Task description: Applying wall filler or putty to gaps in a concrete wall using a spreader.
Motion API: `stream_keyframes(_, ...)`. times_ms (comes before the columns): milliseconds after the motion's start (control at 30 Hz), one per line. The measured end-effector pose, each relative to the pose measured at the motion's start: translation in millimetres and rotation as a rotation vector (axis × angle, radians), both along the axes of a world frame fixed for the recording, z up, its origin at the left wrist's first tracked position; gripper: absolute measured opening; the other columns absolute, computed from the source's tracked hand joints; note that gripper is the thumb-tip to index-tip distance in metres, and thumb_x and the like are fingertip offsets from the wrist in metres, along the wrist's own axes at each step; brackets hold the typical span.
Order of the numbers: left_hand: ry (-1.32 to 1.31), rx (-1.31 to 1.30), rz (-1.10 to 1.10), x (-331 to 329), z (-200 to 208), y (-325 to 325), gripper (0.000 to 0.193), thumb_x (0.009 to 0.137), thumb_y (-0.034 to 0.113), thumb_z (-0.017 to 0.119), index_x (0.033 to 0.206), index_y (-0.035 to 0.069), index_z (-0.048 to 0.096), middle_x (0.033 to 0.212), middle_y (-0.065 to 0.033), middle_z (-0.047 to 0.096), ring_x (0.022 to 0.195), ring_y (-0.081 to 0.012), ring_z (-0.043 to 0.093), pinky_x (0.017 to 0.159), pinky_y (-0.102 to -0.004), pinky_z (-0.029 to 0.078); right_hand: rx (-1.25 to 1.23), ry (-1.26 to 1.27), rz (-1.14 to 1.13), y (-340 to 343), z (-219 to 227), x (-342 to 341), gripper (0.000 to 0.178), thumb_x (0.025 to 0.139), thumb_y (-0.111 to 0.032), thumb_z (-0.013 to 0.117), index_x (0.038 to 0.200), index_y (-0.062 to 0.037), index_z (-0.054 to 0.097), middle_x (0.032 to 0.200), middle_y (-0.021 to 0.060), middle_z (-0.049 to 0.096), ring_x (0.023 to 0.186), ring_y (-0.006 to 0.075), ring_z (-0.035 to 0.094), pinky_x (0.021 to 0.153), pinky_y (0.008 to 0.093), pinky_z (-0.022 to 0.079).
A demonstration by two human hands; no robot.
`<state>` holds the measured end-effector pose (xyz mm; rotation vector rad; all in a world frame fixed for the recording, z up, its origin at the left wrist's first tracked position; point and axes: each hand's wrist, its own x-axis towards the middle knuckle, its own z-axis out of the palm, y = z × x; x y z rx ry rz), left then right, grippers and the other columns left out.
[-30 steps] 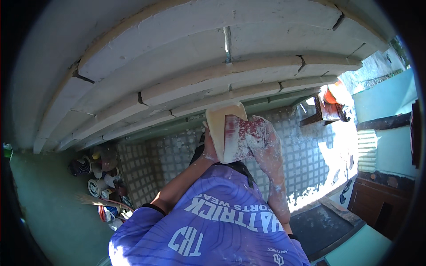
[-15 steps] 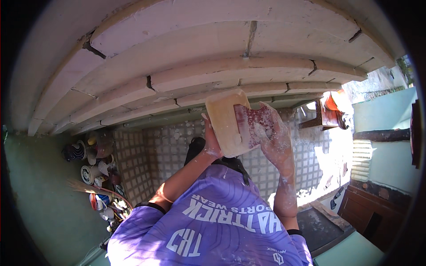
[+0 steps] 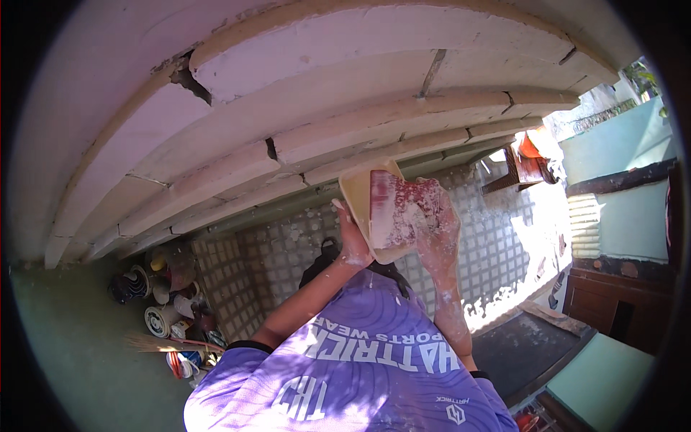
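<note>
In the head view, here's the cream plastic tub (image 3: 355,186), tilted just in front of the shirt (image 3: 367,345), and the left hand (image 3: 353,241) has it clasped along its left side. Over the tub's right part comes the red scraper (image 3: 393,205), broad, flat and smeared white, clamped in the powder-dusted right hand (image 3: 437,225); whether blade meets tub, I can't tell. Beyond the tub run pale boards (image 3: 360,68); well left of it, a white bucket (image 3: 159,322)!
</note>
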<state>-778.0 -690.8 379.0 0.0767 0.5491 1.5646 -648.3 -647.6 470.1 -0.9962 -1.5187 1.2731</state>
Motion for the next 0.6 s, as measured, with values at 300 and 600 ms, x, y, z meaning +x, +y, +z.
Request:
stream_keyframes(300, 0.085, -0.048, -0.07, -41, -4, -33, 0.086, 0.089, 0.075, 0.028, 0.146, 0.012, 0.033, 0.143, -0.0124, 0.044, 0.13, -0.0318, 0.045, 0.108, -0.0492, 0.039, -0.007, -0.218, -0.086, -38, 6, -38, 0.04, 0.083, -0.004, 0.062, 0.122, 0.0034, 0.056, 0.101, 0.0124, 0.069, 0.092, 0.0144, 0.065, 0.082, 0.0303, 0.052)
stream_keyframes(600, 0.004, -0.003, -0.229, -59, -5, -55, 0.088, 0.089, 0.076, 0.028, 0.146, 0.01, 0.033, 0.143, -0.0132, 0.045, 0.13, -0.0326, 0.045, 0.109, -0.0494, 0.038, -0.095, -0.166, -0.169, -68, 2, -47, 0.041, 0.082, -0.003, 0.062, 0.123, 0.003, 0.056, 0.105, 0.011, 0.069, 0.095, 0.0118, 0.063, 0.086, 0.0293, 0.051)
